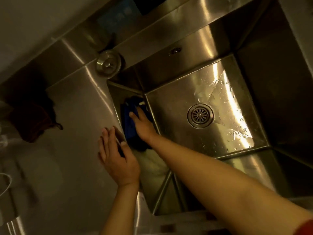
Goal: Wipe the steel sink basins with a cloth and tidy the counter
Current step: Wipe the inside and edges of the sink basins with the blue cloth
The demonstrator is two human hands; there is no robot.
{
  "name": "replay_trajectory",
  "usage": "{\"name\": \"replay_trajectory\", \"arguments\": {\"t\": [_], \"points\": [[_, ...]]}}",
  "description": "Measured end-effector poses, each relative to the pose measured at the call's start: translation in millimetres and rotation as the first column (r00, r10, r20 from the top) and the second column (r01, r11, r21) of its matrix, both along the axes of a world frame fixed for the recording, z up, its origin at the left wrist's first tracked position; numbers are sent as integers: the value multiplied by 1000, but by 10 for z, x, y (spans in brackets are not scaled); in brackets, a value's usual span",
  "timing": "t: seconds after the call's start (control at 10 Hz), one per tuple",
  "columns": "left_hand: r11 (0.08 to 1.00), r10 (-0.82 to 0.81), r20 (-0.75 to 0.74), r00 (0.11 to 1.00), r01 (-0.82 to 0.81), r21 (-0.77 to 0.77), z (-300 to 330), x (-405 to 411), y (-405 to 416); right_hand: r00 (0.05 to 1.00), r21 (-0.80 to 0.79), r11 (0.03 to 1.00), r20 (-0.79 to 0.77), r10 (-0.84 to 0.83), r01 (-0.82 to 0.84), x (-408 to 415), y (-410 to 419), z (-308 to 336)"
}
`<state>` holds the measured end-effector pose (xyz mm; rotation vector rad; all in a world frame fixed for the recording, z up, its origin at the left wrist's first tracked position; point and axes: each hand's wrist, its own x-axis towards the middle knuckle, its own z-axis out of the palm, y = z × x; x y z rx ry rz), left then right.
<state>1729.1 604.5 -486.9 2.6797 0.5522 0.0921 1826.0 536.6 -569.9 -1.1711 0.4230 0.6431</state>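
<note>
Right hand (141, 122) pressing blue cloth (129, 126) flat-fingered against left wall of steel sink basin (218, 106) (mid-frame), left hand (116, 158) released, flat on counter (76, 116), sink plug (108, 64) above.

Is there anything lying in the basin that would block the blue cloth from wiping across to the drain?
Nothing visible does. The right hand presses the blue cloth on the basin's left wall; the floor toward the drain holds only water drops.
</note>
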Motion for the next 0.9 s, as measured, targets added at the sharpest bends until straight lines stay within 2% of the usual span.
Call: {"name": "replay_trajectory", "arguments": {"t": [0.2, 0.3, 0.5, 0.6, 0.8, 0.9], "points": [[1000, 1, 3, 1000, -1, 4, 2, -4, -1, 995, -23, 998, -79, -55, 54, 347, 56, -368], [999, -7, -18, 1000, 7, 36, -2, 0, -2, 986, -21, 999, -159, -41, 39, 124, 62, -504], [997, -20, -15, 1000, 21, 81, -1, 0, 5, 907, -114, 993, -420, -34, -15, -928, -46, -591], [997, -12, -29, 999, 14, 79, 8, -6, -4, 848, -83, 993, -530, 26, -82, -1392, -80, -484], [998, 3, -25, 1000, -2, 62, 3, 6, -7, 802, -60, 998, -597, -12, -30, -1464, -103, -45], [998, -6, -9, 1000, 7, 57, 3, 9, -8, 726, -45, 993, -679, -110, 109, -1434, -80, 309]]}}
